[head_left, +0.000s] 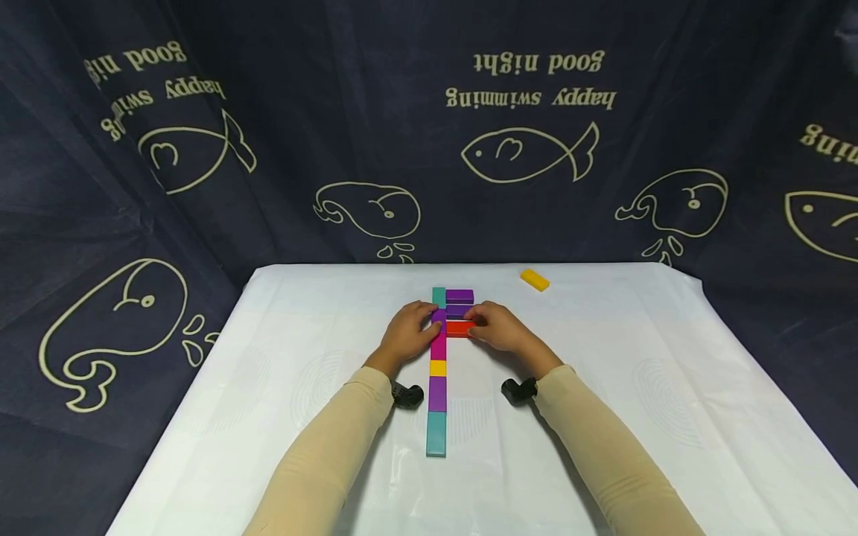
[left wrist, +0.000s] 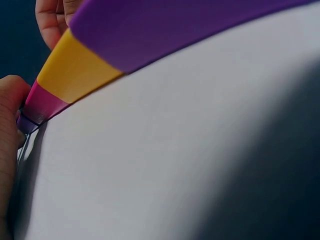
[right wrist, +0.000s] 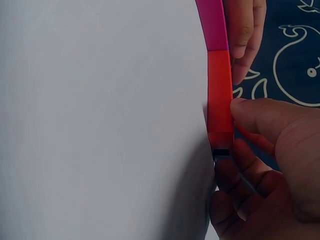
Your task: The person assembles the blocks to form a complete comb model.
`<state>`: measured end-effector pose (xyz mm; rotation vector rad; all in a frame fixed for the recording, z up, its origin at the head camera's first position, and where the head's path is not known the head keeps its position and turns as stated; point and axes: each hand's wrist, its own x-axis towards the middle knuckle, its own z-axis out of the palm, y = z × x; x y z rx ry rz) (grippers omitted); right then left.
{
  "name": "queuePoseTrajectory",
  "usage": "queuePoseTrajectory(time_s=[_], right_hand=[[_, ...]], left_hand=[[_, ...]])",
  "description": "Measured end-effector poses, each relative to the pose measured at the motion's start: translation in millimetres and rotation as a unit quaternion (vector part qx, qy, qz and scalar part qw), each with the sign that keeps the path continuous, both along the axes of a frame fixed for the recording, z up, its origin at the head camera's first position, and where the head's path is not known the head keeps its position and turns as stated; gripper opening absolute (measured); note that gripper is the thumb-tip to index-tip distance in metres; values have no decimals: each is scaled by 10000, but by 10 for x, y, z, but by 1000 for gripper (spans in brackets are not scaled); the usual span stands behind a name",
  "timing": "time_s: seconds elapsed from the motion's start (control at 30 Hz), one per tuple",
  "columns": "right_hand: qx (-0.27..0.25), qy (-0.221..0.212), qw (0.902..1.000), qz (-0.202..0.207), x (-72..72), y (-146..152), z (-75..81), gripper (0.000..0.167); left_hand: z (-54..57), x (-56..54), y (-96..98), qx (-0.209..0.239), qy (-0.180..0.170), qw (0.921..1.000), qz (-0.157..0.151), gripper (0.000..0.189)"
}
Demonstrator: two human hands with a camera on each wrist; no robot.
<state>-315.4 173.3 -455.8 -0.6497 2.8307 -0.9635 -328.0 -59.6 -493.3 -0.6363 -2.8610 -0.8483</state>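
A column of coloured blocks runs away from me on the white table, seen in the head view. From near to far come teal (head_left: 436, 434), purple (head_left: 437, 393), yellow (head_left: 438, 368), magenta (head_left: 439, 346), a second purple block (head_left: 439, 321) and another teal (head_left: 439, 297). My left hand (head_left: 407, 331) pinches that second purple block between thumb and forefinger; in the left wrist view its thumb (left wrist: 12, 95) is at the column's side. Jutting right from the column, a red block (head_left: 459, 329) is pinched by my right hand (head_left: 500, 327), the thumb (right wrist: 250, 112) on its near side.
Beyond the red block, a dark purple block (head_left: 458, 312) and a purple block (head_left: 459, 296) also stick out rightward. One yellow block (head_left: 535, 280) lies apart near the table's far edge. Dark printed cloth (head_left: 375, 112) hangs behind the white-covered table (head_left: 603, 357).
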Motion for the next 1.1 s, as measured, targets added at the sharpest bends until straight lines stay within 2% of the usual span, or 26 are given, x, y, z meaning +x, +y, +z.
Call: queuePoseTrajectory(time_s=[0.37,0.53,0.7,0.9,1.1], right_hand=[[-20,-53,10000,-49,-22,-1,-11,22],[-272,-201,9989,-338,-64,69,52,24],[-427,20,9963,-745,-158,274,136,27],[-495,51,9907,-1263,-313,644,95,30],[-369,165,9879,-1495,-389,969,97,32]], left_hand=[[4,11,-9,34,-7,10000,48,50],[-10,5,-15,38,40,10000,3,50],[-15,-38,-18,30,114,9999,-65,50],[-14,-43,-16,78,120,9999,-75,51],[-20,-8,-18,138,117,9998,-35,50]])
